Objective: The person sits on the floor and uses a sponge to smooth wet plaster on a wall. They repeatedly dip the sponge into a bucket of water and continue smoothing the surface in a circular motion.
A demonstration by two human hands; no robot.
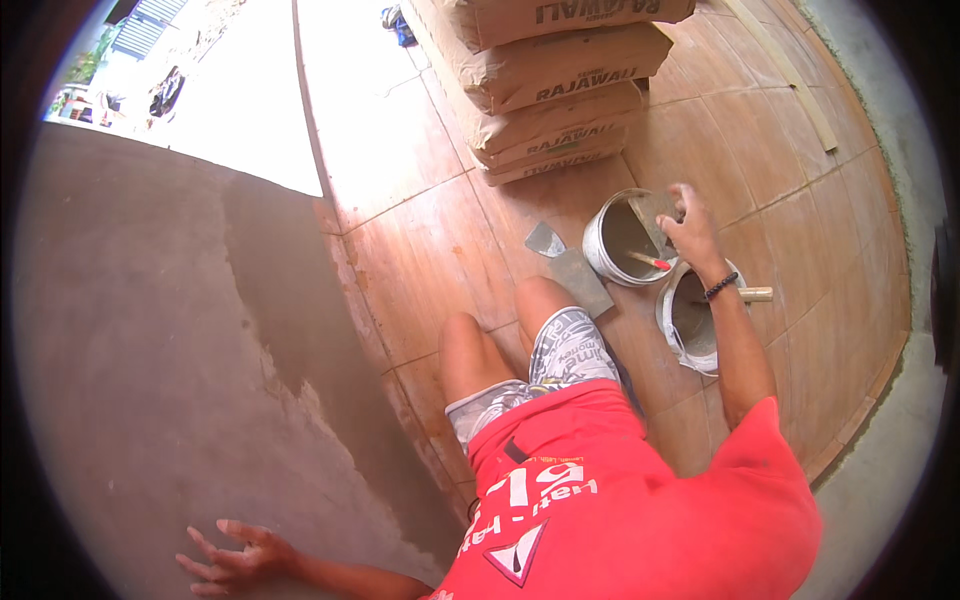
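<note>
My left hand (pixel 240 563) is open, fingers spread, against a grey plastered surface (pixel 130 350) at the lower left. My right hand (pixel 688 228) grips a flat grey trowel (pixel 648 218) over the rim of a white bucket (pixel 600 240) of grey mix. A stick with a red tip (pixel 650 260) lies inside that bucket. Beside it, under my right forearm, a second white bucket (pixel 690 340) holds a tool with a wooden handle (pixel 755 294). A small scraper (pixel 543 239) and a grey flat board (pixel 585 285) rest on the tiles by my knees.
Stacked brown paper sacks (pixel 550 70) stand ahead on the tiled floor (pixel 420 280). A long wooden strip (pixel 810 110) lies at the upper right. A bright opening with a blue slatted structure (pixel 135 30) shows at the upper left. A concrete edge (pixel 875 420) borders the right.
</note>
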